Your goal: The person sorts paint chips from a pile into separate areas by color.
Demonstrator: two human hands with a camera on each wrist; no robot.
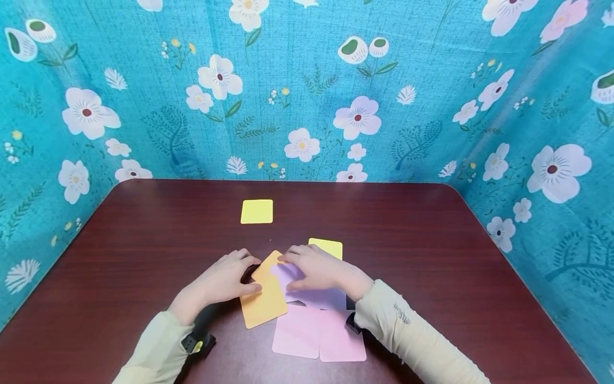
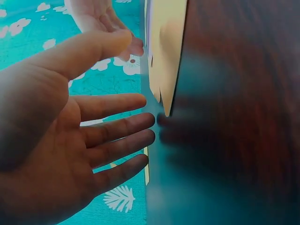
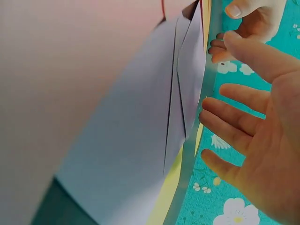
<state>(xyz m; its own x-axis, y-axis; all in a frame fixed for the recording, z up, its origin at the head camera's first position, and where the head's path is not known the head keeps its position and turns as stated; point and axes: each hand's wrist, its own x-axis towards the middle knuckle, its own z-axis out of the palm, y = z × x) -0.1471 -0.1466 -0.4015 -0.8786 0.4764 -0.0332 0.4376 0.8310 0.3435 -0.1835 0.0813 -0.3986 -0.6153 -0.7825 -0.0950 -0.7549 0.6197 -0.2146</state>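
In the head view, my left hand point(image 1: 221, 278) is at the left edge of the orange cards point(image 1: 264, 303), its thumb tip over the nearer one. Those cards overlap at an angle. Across from it, my right hand point(image 1: 314, 269) lies over the purple cards point(image 1: 312, 296), covering part of them, with fingertips by the upper orange card. Both wrist views show straight, spread fingers: the left hand point(image 2: 70, 140) low at the tabletop, the right hand point(image 3: 262, 126) beside the purple cards point(image 3: 136, 108). Neither palm holds anything.
Two pink cards point(image 1: 296, 332) lie side by side nearest me. A yellow card point(image 1: 257, 212) sits farther back on the dark red-brown table point(image 1: 408, 229); another yellow card point(image 1: 328, 247) shows partly behind the right hand. A blue floral cloth point(image 1: 297, 106) hangs around the table's back and sides.
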